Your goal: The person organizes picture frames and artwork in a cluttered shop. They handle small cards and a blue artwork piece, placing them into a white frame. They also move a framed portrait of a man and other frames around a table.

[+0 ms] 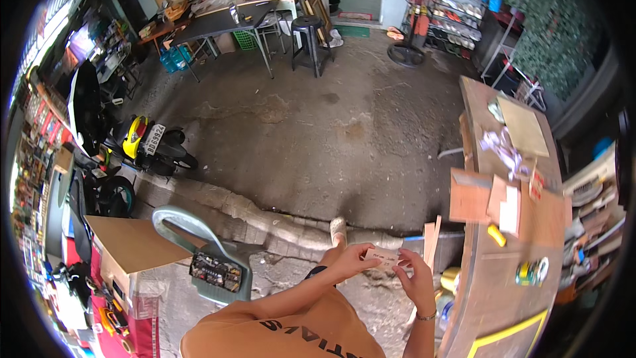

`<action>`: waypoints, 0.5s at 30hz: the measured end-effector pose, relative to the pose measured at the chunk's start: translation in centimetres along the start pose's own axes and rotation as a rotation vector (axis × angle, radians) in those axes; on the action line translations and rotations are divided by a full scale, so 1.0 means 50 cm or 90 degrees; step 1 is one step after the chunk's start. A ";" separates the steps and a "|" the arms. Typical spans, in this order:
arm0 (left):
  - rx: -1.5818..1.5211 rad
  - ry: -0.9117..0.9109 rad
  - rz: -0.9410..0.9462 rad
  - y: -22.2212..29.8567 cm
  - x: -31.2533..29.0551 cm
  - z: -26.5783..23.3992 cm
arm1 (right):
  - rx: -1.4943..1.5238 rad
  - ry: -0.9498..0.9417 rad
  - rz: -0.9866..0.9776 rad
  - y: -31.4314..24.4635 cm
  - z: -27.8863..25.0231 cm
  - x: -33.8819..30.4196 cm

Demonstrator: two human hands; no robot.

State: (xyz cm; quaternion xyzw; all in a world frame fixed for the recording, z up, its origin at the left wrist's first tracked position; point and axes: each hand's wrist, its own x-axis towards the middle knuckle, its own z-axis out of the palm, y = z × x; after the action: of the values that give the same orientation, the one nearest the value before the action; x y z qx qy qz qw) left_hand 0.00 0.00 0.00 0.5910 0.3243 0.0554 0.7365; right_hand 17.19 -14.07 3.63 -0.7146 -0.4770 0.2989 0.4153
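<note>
In front of my body, a small pale rectangular card (pixel 383 256) with dark marks on it spans the gap between my hands. My left hand (pixel 358 260) pinches its left end between thumb and fingers. At the right end, my right hand (pixel 412 273) grips it with the fingertips; a bracelet (pixel 425 317) circles that wrist. Whether the card is paper or thin wood I cannot tell. Just right of my right hand stand thin wooden strips (pixel 432 242), leaning by the workbench.
A wooden workbench (pixel 483 278) runs along my right, bearing brown boards (pixel 469 202), a yellow-handled tool (pixel 496 235) and a tape roll (pixel 530 272). On my left are a green plastic chair (pixel 242 285) and a cardboard box (pixel 136 245). A motorcycle (pixel 149 142) stands beyond a raised kerb (pixel 245 211).
</note>
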 end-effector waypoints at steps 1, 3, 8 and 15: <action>-0.051 0.004 0.036 0.005 0.058 -0.034 | -0.058 -0.013 -0.052 -0.003 -0.006 0.076; -0.113 0.016 0.067 0.042 0.186 -0.129 | -0.132 -0.032 -0.116 -0.020 -0.014 0.243; -0.238 0.023 0.062 0.196 0.384 -0.275 | -0.195 -0.061 -0.160 -0.091 -0.070 0.551; -0.224 0.043 0.065 0.418 0.639 -0.455 | -0.189 -0.002 -0.233 -0.124 -0.125 0.914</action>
State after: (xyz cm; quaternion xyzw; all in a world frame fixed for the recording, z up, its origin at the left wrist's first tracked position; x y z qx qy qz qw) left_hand 19.00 40.00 3.70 0.4666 0.3040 0.1684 0.8133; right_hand 36.37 27.73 10.63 -0.6691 -0.6379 0.1461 0.3523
